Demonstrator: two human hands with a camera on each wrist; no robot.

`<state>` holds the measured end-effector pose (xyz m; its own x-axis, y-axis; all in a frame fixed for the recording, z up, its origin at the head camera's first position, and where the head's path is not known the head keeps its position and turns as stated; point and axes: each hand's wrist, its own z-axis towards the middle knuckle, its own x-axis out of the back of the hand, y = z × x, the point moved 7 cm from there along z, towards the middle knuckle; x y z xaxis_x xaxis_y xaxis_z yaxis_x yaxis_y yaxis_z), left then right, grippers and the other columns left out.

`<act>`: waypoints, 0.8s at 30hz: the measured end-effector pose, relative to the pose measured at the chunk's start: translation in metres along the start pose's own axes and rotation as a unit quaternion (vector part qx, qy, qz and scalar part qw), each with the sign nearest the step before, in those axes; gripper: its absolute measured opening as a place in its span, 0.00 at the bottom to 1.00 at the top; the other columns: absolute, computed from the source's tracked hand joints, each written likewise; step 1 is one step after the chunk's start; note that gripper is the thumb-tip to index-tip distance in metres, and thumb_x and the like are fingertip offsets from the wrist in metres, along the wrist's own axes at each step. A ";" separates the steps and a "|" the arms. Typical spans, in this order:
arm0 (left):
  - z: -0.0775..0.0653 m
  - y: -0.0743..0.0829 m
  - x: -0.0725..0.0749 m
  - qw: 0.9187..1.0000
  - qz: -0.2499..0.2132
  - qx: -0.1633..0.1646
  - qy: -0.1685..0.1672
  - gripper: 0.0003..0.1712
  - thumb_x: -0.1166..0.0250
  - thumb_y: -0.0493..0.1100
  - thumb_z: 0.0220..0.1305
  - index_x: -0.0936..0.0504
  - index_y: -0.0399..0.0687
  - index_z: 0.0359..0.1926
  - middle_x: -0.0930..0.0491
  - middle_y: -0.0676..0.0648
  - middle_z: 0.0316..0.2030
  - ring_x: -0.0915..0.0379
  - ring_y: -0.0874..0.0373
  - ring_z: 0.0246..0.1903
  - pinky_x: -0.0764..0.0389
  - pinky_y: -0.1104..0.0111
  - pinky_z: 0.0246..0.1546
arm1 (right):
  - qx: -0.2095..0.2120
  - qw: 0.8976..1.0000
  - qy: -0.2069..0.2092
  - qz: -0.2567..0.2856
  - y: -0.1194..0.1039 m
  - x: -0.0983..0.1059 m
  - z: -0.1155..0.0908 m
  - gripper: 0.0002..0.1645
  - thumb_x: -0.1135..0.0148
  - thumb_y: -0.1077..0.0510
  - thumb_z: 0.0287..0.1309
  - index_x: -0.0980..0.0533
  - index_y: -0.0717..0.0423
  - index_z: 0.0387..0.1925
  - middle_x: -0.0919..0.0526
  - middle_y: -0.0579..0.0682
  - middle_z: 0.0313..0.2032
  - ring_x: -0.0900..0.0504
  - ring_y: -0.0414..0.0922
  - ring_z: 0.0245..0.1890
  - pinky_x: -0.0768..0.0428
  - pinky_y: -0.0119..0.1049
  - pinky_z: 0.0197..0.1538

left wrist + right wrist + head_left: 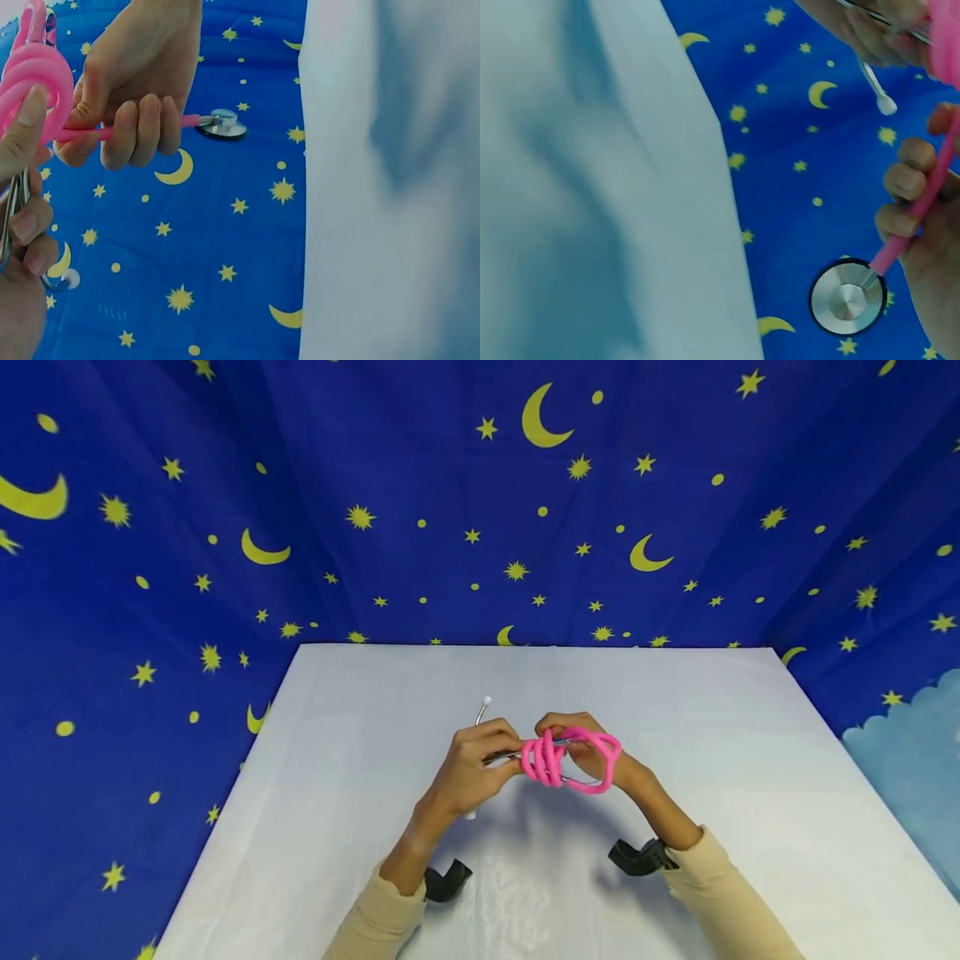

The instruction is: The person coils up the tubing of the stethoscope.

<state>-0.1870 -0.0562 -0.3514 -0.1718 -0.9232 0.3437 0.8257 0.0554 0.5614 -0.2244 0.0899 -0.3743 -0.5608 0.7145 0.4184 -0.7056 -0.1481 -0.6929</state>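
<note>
A stethoscope with pink tubing (546, 762) is held up over the table, its tubing wound in several coils around the metal ear tubes (889, 19). My left hand (472, 768) grips the ear tubes beside the coils, the thumb pressing on the pink coil in the left wrist view. My right hand (142, 82) has its fingers curled round the tubing's free end. Past those fingers sticks out the round metal chest piece (847, 298) with its black rim. One white ear tip (487, 701) shows beyond the left hand. Pink loops partly cover the right hand in the head view.
A white-covered table (360, 693) lies under both hands. Dark blue cloth with yellow moons and stars (465, 485) hangs at the back and sides. Black wrist mounts (637, 857) sit on both forearms near beige sleeves (727, 893).
</note>
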 end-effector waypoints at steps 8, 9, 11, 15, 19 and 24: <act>0.001 0.000 0.023 0.995 0.072 -0.011 0.065 0.07 0.27 0.26 0.48 0.13 0.35 0.31 0.23 0.46 0.27 0.32 0.61 0.23 0.29 0.72 0.22 | -0.069 0.997 0.022 0.008 0.005 -0.017 -0.008 0.13 0.57 0.70 0.72 0.28 0.58 0.50 0.24 0.42 0.32 0.26 0.34 0.30 0.25 0.24 0.35; 0.001 -0.001 0.026 0.994 0.080 -0.007 0.076 0.07 0.27 0.25 0.48 0.13 0.35 0.31 0.23 0.46 0.26 0.33 0.61 0.22 0.30 0.71 0.21 | -0.112 0.993 0.028 -0.017 0.007 -0.018 -0.009 0.13 0.59 0.69 0.72 0.27 0.58 0.45 0.26 0.43 0.25 0.27 0.35 0.25 0.27 0.26 0.30; 0.001 -0.004 0.032 0.991 0.091 0.001 0.097 0.07 0.28 0.25 0.48 0.13 0.35 0.30 0.22 0.46 0.26 0.34 0.61 0.21 0.31 0.71 0.20 | -0.168 0.985 0.032 -0.035 0.009 -0.020 -0.012 0.13 0.60 0.70 0.73 0.26 0.63 0.43 0.25 0.49 0.21 0.26 0.42 0.22 0.27 0.32 0.27; -0.001 -0.008 0.041 0.985 0.107 0.011 0.139 0.06 0.28 0.25 0.48 0.13 0.35 0.30 0.23 0.45 0.25 0.36 0.57 0.18 0.34 0.72 0.20 | -0.181 0.978 0.058 -0.088 0.001 -0.023 -0.017 0.14 0.58 0.72 0.71 0.24 0.63 0.40 0.19 0.51 0.23 0.21 0.43 0.24 0.23 0.35 0.28; -0.002 -0.013 0.041 0.983 0.106 0.026 0.150 0.05 0.28 0.25 0.49 0.13 0.34 0.30 0.24 0.46 0.24 0.35 0.54 0.17 0.33 0.72 0.19 | -0.139 0.968 0.109 -0.177 -0.016 -0.020 -0.021 0.12 0.49 0.75 0.65 0.22 0.63 0.42 0.18 0.48 0.24 0.25 0.36 0.17 0.28 0.25 0.19; -0.006 -0.017 0.039 0.977 0.126 0.062 0.163 0.05 0.28 0.26 0.50 0.13 0.33 0.31 0.25 0.46 0.25 0.33 0.56 0.21 0.30 0.70 0.22 | -0.170 0.951 0.095 -0.240 -0.026 -0.029 -0.024 0.08 0.43 0.69 0.65 0.21 0.56 0.38 0.21 0.41 0.23 0.28 0.27 0.16 0.29 0.20 0.18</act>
<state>-0.2045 -0.0958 -0.3524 0.2253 -0.9453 0.2359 0.7451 0.3232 0.5834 -0.1795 0.0889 -0.3826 -0.0982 0.7597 0.6429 -0.6622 0.4324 -0.6120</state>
